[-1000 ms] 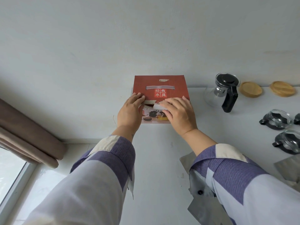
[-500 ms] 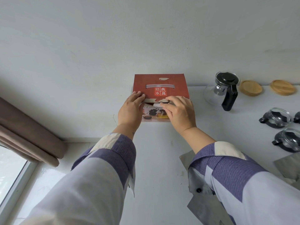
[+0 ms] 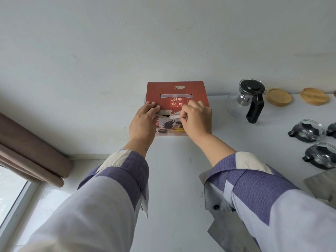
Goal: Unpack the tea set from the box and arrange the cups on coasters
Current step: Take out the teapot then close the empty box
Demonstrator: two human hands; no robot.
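The tea set box (image 3: 177,91), red on top with a strip handle and white characters, sits on the white table (image 3: 174,179), pushed back against the wall, straight ahead of the person. Over on the far left there's a brown curtain (image 3: 31,151) hanging beside a bright window (image 3: 11,186). Moving in, the left hand (image 3: 142,124) lies flat on the box's near left corner, fingers stretched out and pressed onto the red top flap, nothing gripped, just bearing down. The torn front edge of that flap shows pale cardboard between the two hands. Below it, the box front carries a printed picture of cups and a teapot. Now the right hand (image 3: 197,118): fingers curled in tight, pinching the ragged edge of the flap at the middle of the box front. Both sleeves are purple-and-white check, cuffs turned back.

Right of the box, well apart from it, stands a glass teapot (image 3: 245,99) with a black lid and black handle, upright. Just beyond it, two round wooden coasters (image 3: 278,97) lie flat against the wall, side by side. Nearer the camera on the right, glass cups (image 3: 309,130) with black holders sit on the bare table, not on any coaster. At the right edge, a grey wrapper (image 3: 320,184) lies crumpled.
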